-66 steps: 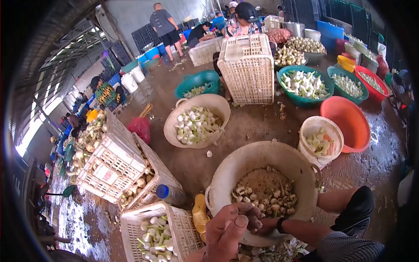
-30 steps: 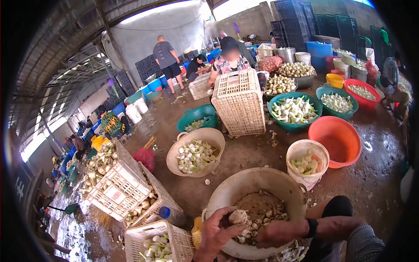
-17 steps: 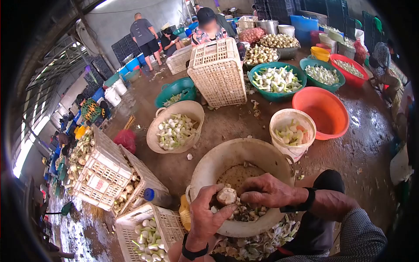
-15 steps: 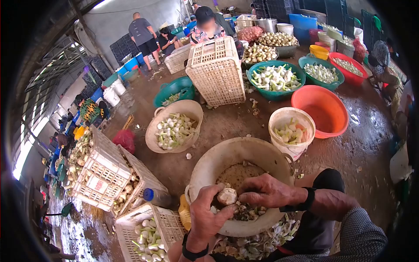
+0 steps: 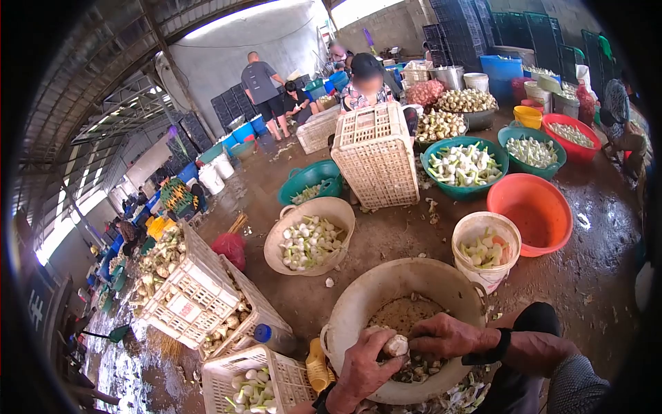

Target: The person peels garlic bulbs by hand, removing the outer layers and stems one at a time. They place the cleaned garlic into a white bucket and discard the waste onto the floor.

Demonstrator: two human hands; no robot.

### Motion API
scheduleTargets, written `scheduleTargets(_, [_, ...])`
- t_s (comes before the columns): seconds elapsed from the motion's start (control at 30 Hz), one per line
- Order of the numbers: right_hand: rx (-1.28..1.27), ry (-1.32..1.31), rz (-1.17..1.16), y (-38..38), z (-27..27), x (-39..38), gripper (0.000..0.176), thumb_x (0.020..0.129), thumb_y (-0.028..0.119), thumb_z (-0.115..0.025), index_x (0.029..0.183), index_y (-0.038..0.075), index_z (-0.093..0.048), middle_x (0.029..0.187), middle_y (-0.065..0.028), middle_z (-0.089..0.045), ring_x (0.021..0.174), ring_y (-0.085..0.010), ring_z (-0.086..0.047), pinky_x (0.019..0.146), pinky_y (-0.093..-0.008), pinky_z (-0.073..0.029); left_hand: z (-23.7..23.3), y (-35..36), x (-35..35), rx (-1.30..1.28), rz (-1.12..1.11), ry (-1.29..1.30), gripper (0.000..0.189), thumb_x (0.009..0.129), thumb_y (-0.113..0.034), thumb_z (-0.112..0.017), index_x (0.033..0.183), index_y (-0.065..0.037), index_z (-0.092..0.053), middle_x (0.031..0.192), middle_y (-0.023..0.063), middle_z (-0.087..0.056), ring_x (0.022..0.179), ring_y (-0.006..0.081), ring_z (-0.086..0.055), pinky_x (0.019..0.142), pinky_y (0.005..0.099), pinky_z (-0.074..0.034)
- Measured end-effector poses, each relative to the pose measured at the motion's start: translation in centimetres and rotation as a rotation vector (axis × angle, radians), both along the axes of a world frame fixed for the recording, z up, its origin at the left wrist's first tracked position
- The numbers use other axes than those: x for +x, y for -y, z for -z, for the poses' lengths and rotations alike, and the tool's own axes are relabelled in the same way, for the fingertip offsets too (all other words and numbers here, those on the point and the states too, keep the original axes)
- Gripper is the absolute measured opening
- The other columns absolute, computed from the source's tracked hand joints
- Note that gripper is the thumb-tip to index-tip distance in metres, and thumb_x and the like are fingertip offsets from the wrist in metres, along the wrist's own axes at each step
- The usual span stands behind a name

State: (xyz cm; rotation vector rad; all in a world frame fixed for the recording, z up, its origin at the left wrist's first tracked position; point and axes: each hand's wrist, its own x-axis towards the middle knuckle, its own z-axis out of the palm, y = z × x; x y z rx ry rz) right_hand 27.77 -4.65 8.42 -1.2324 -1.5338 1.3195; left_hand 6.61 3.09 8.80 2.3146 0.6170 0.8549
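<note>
My left hand [image 5: 361, 370] is closed around a whitish garlic bulb [image 5: 395, 346], fingers behind it and thumb below. Close on the bulb's right side, my right hand [image 5: 452, 336] has its fingers curled together; whatever they may grip is hidden. Both hands are over a large pale basin [image 5: 358, 303] with dark garlic scraps and dirty residue at its bottom. Peelings [image 5: 460, 397] lie on the floor against the near side of the basin. To the left, a crate [image 5: 293, 376] holds trimmed white bulbs with green stems.
Beyond the basin stand a cream tub of bulbs [image 5: 276, 252], a white bucket of trimmings [image 5: 458, 250] and an orange tub [image 5: 500, 196]. Stacked crates [image 5: 186, 310] of untrimmed garlic are at left. A person sits behind an upended crate [image 5: 379, 162]; others work farther back.
My view has tilted upward and swung left, so the surroundings appear lower and farther right. The bulb has turned in my left hand; both hands remain over the basin.
</note>
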Motion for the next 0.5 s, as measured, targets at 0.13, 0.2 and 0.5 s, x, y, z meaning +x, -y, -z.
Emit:
scheduleTargets(0.13, [0.034, 0.073, 0.03, -0.1, 0.7, -0.2, 0.024, 0.095, 0.022, -0.058, 0.104, 0.0, -0.063, 0.071, -0.0037, -0.064, 0.064, -0.0087, -0.06, 0.056, -0.0262, -0.048, 0.4, -0.1, -0.1, 0.025, -0.001, -0.013, 0.052, 0.065, -0.015, -0.085, 0.112, -0.005, -0.063, 0.106, 0.0138, -0.062, 0.094, 0.0272, -0.065, 0.079, 0.0341, -0.054])
scheduleTargets(0.2, [0.168, 0.139, 0.045, 0.0, 1.0, -0.4, 0.022, 0.093, 0.018, -0.058, 0.104, -0.001, -0.063, 0.071, -0.0063, -0.065, 0.064, -0.0108, -0.062, 0.058, -0.0279, -0.05, 0.7, 0.0, -0.1, 0.039, -0.005, -0.024, 0.052, 0.065, -0.016, -0.085, 0.111, -0.005, -0.063, 0.106, 0.0136, -0.062, 0.094, 0.0274, -0.065, 0.079, 0.0344, -0.054])
scheduleTargets(0.5, [0.252, 0.153, 0.11, 0.0, 1.2, -0.5, 0.021, 0.086, 0.013, -0.059, 0.1, -0.002, -0.063, 0.077, -0.0153, -0.065, 0.069, -0.02, -0.064, 0.064, -0.0343, -0.051, 1.1, 0.1, 0.4, 0.056, -0.003, 0.015, 0.053, 0.065, -0.016, -0.085, 0.111, -0.005, -0.062, 0.103, 0.0139, -0.063, 0.092, 0.0289, -0.066, 0.078, 0.0357, -0.054])
